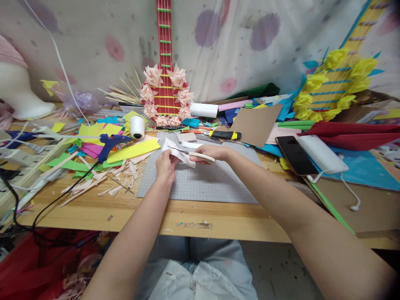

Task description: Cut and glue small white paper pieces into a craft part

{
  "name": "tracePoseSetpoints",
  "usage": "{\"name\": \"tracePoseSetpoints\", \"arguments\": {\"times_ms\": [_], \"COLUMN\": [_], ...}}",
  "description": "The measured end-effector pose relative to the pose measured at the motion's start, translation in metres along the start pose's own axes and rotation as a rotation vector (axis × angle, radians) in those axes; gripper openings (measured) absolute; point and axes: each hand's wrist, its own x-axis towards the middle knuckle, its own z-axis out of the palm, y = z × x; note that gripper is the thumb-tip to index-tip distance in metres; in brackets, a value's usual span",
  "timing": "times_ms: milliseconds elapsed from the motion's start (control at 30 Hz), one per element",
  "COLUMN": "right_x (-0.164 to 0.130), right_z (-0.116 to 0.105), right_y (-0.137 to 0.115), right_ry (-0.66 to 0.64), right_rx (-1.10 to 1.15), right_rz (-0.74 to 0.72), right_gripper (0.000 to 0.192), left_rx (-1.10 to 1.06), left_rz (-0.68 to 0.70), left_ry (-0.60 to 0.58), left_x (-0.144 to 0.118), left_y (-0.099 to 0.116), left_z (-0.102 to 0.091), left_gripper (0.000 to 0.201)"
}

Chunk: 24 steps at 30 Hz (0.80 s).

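My left hand (166, 167) pinches a strip of white paper (186, 159) above the grey cutting mat (200, 185). In my right hand (212, 153) is a pair of scissors (204, 157) with cream handles, my fingers wrapped round them. Their blades lie across the white paper and point left, toward my left hand. Just behind my hands, a yellow-and-black utility knife (225, 135) rests near the mat's far edge. A small white piece (191, 145) lies on the mat beyond the scissors.
A blue glue gun (108, 146) with a black cord stands at left among paper scraps (125, 177). Behind are a red paper guitar (165, 98) with pink flowers and a yellow one (334, 83). A phone (296, 155) and white power bank (321, 153) lie at right.
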Motion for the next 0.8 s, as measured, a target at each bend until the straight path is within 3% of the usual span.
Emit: {"name": "tracePoseSetpoints", "arguments": {"times_ms": [267, 800], "right_x": [0.006, 0.013], "right_z": [0.000, 0.004], "right_y": [-0.007, -0.008], "right_ry": [-0.032, 0.027], "right_rx": [0.031, 0.048], "right_rz": [-0.014, -0.026], "right_gripper": [0.050, 0.053], "left_rx": [0.023, 0.035], "left_rz": [0.015, 0.022], "left_ry": [-0.047, -0.047], "left_x": [0.000, -0.001], "left_y": [-0.002, -0.003], "left_z": [-0.001, -0.001], "left_gripper": [0.007, 0.008]}}
